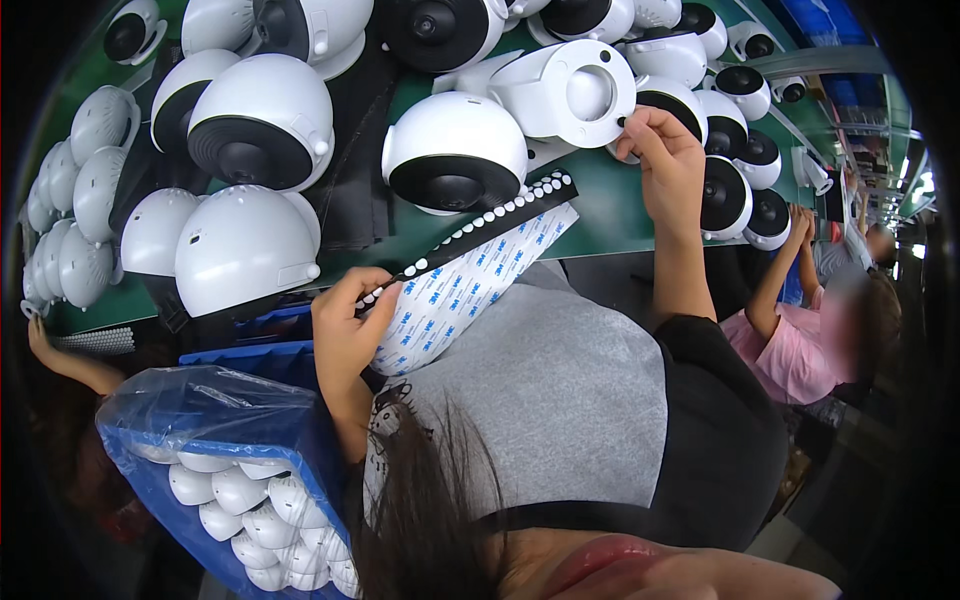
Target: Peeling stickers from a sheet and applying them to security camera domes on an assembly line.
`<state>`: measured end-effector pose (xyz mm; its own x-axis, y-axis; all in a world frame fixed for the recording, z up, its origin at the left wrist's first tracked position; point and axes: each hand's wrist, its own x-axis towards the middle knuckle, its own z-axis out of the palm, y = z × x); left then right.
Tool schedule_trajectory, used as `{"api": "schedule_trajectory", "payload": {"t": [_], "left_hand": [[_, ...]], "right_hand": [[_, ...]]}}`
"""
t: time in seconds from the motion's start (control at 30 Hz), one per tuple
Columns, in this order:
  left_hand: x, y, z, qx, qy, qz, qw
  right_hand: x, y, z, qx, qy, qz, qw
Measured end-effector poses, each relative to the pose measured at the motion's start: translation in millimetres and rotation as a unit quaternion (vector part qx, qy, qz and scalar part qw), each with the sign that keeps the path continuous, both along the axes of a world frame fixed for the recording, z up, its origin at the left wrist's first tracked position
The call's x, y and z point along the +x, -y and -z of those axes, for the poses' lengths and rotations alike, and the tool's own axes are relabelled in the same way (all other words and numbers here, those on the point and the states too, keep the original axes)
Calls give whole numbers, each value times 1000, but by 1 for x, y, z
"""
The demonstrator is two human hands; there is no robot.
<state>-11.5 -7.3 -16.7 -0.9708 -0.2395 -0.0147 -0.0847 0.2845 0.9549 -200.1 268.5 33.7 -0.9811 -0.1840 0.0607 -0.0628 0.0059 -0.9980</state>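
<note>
My left hand is closed on a sheet of adhesive pads, white backing paper with blue print. Along its upper edge runs a black strip with a row of round white spots. My right hand pinches a small black round pad at the rim of a white camera's round base. Another black dot sits on the far side of that base. The camera lies on its side on the green table, its base turned toward me. A white dome camera with a black face stands just left of it.
Many white dome cameras crowd the green table on both sides. A blue crate lined with clear plastic, full of white domes, stands at lower left. At right sits a person in pink; another person's hand shows at far left.
</note>
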Motion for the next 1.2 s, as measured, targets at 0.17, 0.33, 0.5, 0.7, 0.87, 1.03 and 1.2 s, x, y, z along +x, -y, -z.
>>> {"api": "schedule_trajectory", "payload": {"t": [0.17,0.33,0.5,0.7,0.87,1.03,1.2], "left_hand": [[-1,2,2,-6,6,1,1000],[-1,2,4,10,9,-3,1000],[-1,4,3,12,18,0,1000],[-1,4,2,10,21,-1,1000],[0,3,2,4,23,-4,1000],[0,3,1,8,23,-5,1000],[-1,3,-1,16,35,-3,999]], "right_hand": [[-2,0,0,7,1,3,1000],[-1,0,1,11,-8,1,1000],[-1,2,2,11,-18,16,1000],[0,3,0,13,-19,16,1000],[0,5,0,17,-29,20,999],[1,6,0,23,-31,26,999],[2,7,-2,38,-40,35,998]]}}
